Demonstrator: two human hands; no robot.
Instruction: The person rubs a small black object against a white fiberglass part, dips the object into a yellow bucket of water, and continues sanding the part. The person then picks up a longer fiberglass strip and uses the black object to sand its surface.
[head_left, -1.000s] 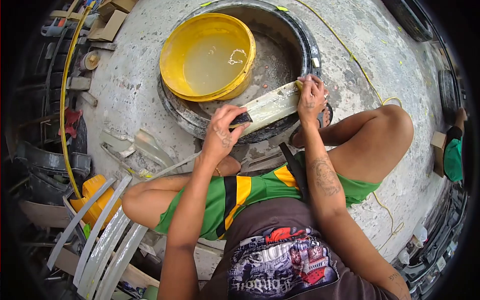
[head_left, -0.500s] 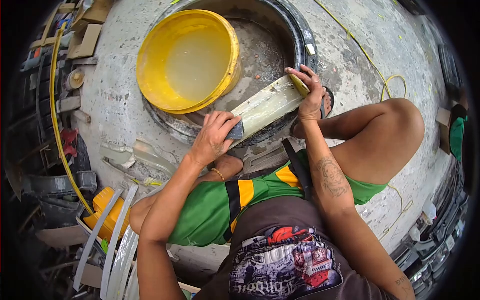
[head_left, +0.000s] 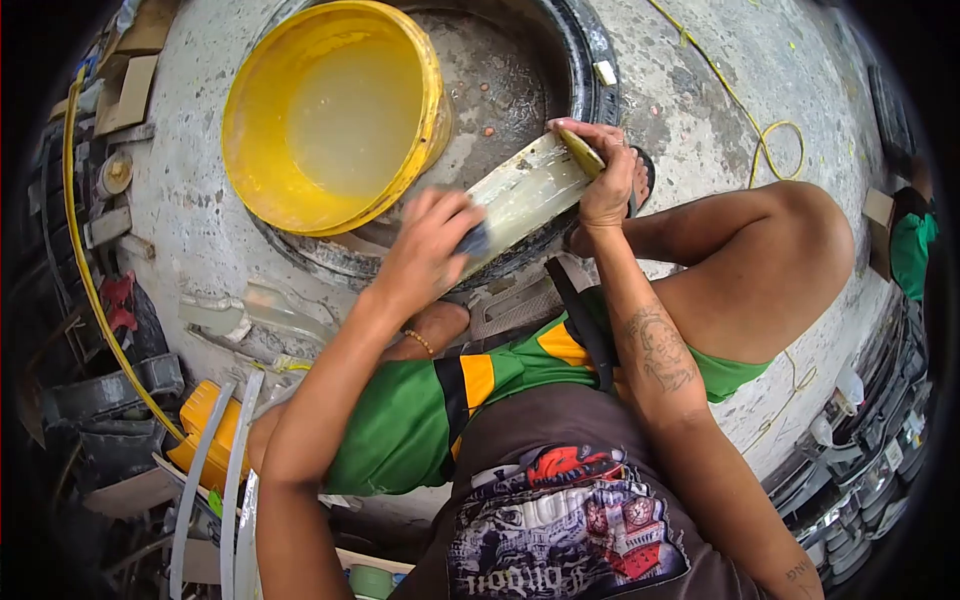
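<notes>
My left hand (head_left: 428, 238), blurred by motion, presses a dark grey piece of sandpaper (head_left: 474, 238) against the lower left end of a long, pale, scuffed panel (head_left: 528, 192). The panel slants up to the right over the near rim of a round black tub (head_left: 345, 268). At its upper end my right hand (head_left: 612, 182) wraps its fingers round the yellowish edge. Beside the panel, partly inside the tub, a yellow bucket (head_left: 432, 110) holds cloudy water (head_left: 355, 115).
Pale moulded parts (head_left: 285, 312) lie on the concrete floor to the left. A yellow hose (head_left: 88, 280) runs down the left side, and a thin yellow cord (head_left: 725, 85) loops at the upper right. Dark car parts (head_left: 860, 490) are stacked at the lower right.
My left hand with the sandpaper has shifted slightly and is now blurred. My right hand keeps its hold on the panel. The whole view has moved, so the bucket appears further left.
</notes>
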